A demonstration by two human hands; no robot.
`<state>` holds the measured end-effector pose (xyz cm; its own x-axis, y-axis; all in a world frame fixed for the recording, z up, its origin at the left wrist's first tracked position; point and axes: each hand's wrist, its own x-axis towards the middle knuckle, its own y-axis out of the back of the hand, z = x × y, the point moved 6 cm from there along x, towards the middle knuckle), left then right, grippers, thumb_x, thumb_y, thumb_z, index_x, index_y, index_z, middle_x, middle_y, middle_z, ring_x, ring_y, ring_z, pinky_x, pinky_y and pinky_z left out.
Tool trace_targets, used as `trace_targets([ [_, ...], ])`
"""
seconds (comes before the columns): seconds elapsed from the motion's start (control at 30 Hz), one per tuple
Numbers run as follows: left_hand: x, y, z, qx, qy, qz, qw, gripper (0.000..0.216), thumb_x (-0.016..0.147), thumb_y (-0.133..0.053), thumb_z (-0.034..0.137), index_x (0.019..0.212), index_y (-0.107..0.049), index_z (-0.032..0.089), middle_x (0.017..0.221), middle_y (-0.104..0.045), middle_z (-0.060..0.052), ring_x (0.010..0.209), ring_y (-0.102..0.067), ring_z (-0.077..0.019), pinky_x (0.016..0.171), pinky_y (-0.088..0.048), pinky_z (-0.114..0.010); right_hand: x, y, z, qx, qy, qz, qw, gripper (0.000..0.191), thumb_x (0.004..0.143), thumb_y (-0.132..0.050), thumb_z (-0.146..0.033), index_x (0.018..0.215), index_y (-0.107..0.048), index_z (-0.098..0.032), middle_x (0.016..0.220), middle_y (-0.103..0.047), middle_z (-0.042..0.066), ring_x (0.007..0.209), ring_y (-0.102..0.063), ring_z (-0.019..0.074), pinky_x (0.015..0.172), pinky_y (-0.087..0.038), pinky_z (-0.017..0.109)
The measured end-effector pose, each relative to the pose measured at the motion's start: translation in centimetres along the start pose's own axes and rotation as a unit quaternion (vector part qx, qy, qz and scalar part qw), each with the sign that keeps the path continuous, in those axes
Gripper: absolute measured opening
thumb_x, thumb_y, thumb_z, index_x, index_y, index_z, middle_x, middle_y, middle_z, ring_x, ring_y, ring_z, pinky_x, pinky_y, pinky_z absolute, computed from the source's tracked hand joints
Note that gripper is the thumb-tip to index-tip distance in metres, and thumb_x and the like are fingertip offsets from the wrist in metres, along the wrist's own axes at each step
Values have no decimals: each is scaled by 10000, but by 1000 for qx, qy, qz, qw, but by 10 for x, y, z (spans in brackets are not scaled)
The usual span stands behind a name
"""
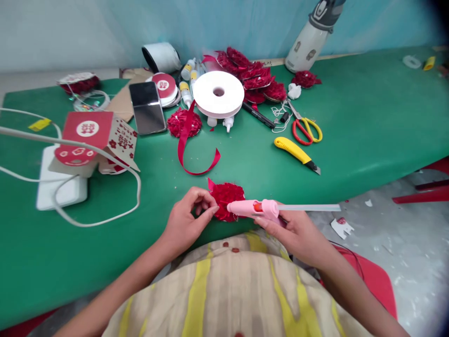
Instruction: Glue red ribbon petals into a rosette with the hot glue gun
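My left hand (187, 220) pinches the left side of a red ribbon flower (227, 195) at the near edge of the green table (368, 121). My right hand (298, 231) grips a pink glue gun (256, 209) with a clear glue stick (312, 207) poking out of its back to the right. The gun's nozzle points left and touches the flower. A loose red ribbon (191, 150) curls on the table just beyond the flower.
Farther back lie a white ribbon spool (218, 93), a heap of finished red flowers (256, 75), scissors (306, 127), a yellow utility knife (296, 153), a phone (147, 106), red-and-white boxes (94, 140), glue bottles and a white power strip (59, 187) with cables. A red stool (375, 281) stands at right.
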<state>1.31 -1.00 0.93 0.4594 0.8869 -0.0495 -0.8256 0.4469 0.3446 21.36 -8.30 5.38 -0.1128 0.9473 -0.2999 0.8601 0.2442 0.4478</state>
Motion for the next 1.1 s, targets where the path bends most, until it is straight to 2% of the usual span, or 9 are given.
trace_targets([
  [0.13,1,0,0,53,16,31,998,80,842,-598,190,857,-525,219,798,-588,22,675,-522,-109,616,-411,-253,-2,-1,3,0,-10,-1,1000,269,941,-507,-402,1022,-665,-200,720,-584,-1,643,-518,145,557,-377,237],
  [0.3,4,-3,-1,68,40,57,995,96,817,-593,183,852,-507,210,765,-563,34,635,-517,-97,583,-416,-233,-6,-3,11,10,-30,7,999,307,928,-520,-429,876,-688,-177,557,-500,-22,555,-489,136,511,-376,236],
  [0.47,4,-6,0,90,46,56,993,130,790,-573,138,875,-503,208,725,-569,48,636,-536,-95,587,-423,-220,-10,-2,15,2,-13,36,999,292,924,-520,-416,935,-686,-176,645,-577,4,597,-529,152,525,-407,244],
  [0.63,3,-6,1,111,38,50,992,171,779,-561,116,904,-497,213,712,-584,48,644,-548,-104,596,-431,-231,-13,4,13,-6,2,67,998,259,916,-536,-390,872,-679,-178,643,-589,8,624,-562,168,550,-441,251],
  [0.77,2,-6,3,126,27,42,991,179,780,-556,115,921,-503,212,718,-592,39,656,-558,-113,602,-436,-239,-14,0,7,-9,6,36,999,239,922,-537,-365,951,-681,-176,771,-670,23,685,-600,172,599,-470,250],
  [0.87,2,-6,4,129,22,39,991,178,785,-554,120,930,-505,210,719,-593,34,661,-562,-119,608,-441,-245,-13,-2,7,-15,5,32,999,212,917,-555,-354,877,-665,-177,856,-691,32,724,-609,167,632,-474,241],
  [1.0,1,-7,3,133,20,37,990,182,790,-550,124,945,-508,208,724,-593,29,671,-569,-125,615,-445,-249,-14,-4,11,-28,7,38,999,224,911,-568,-354,793,-638,-177,841,-684,32,711,-598,162,607,-460,231],
  [1.1,1,-7,2,135,21,38,990,195,789,-548,120,959,-507,207,735,-594,25,676,-573,-126,613,-446,-249,-15,-3,12,-28,10,46,999,209,914,-565,-348,843,-657,-174,847,-683,35,707,-596,162,606,-464,235],
])
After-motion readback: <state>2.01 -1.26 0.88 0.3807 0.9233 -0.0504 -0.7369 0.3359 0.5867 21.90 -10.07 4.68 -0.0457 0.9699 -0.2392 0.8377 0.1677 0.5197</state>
